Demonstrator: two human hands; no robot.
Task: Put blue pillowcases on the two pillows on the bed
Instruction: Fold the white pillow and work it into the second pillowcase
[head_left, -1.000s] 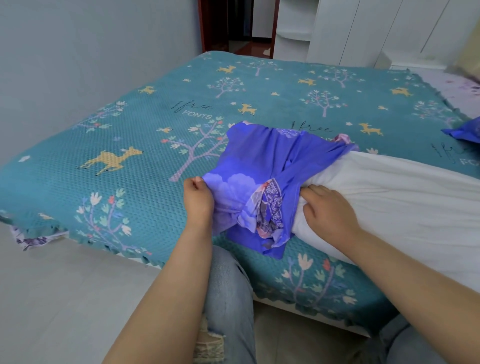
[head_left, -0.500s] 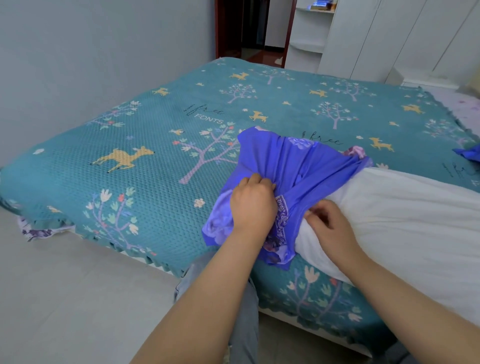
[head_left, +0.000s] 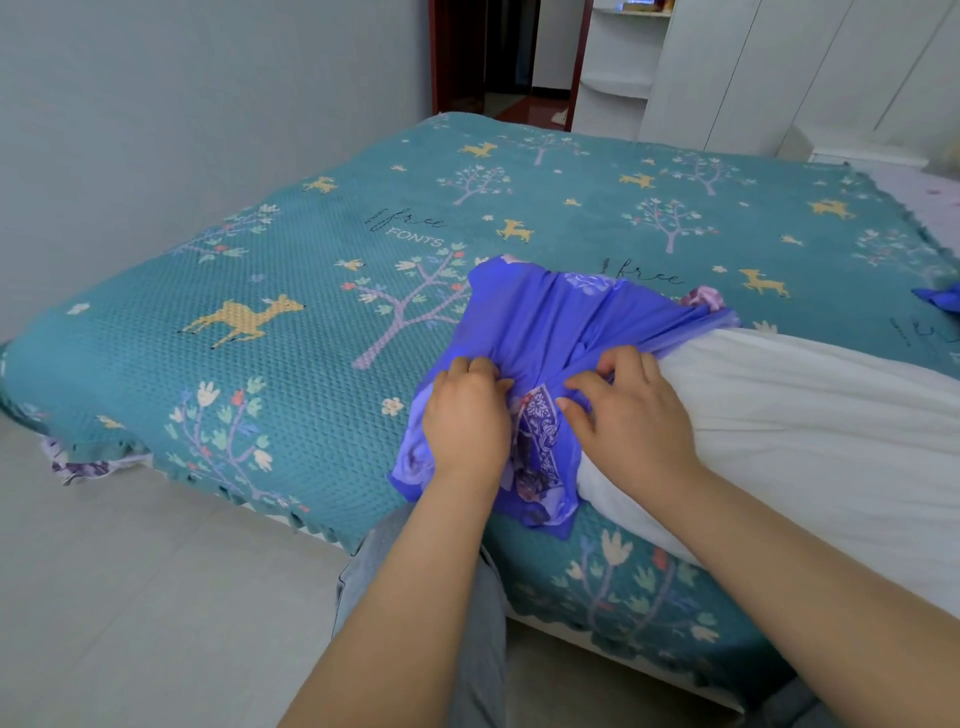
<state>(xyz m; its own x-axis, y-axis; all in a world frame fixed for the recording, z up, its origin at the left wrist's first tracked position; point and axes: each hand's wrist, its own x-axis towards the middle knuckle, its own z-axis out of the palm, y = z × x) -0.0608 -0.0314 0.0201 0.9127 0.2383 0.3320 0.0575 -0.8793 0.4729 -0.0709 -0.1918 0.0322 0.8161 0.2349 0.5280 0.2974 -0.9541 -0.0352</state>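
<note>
**Both hands bunching the blue pillowcase at the pillow's end**

We see the bed (head_left: 322, 332) filling most of the view, spread with a teal cover printed with deer and trees. On it, from the centre out toward 3 o'clock, lies the white pillow (head_left: 810, 415), long and bare over most of its length. Its left end is capped by the blue pillowcase (head_left: 550, 322), which sits just above the centre of the view, gathered in folds over the pillow's end, with a patterned flap hanging toward the near edge of the bed at 6 o'clock. A second bit of blue cloth (head_left: 940, 300) peeks in at the 3 o'clock border, well apart from the hands.

Our left hand (head_left: 465, 421) rests knuckles up on the pillowcase, fingers curled into the bunched fabric and gripping it. Our right hand (head_left: 631, 410), just beside it toward 3 o'clock, sits where blue cloth meets white pillow, its fingers bent and pinching the edge of the pillowcase.
</note>
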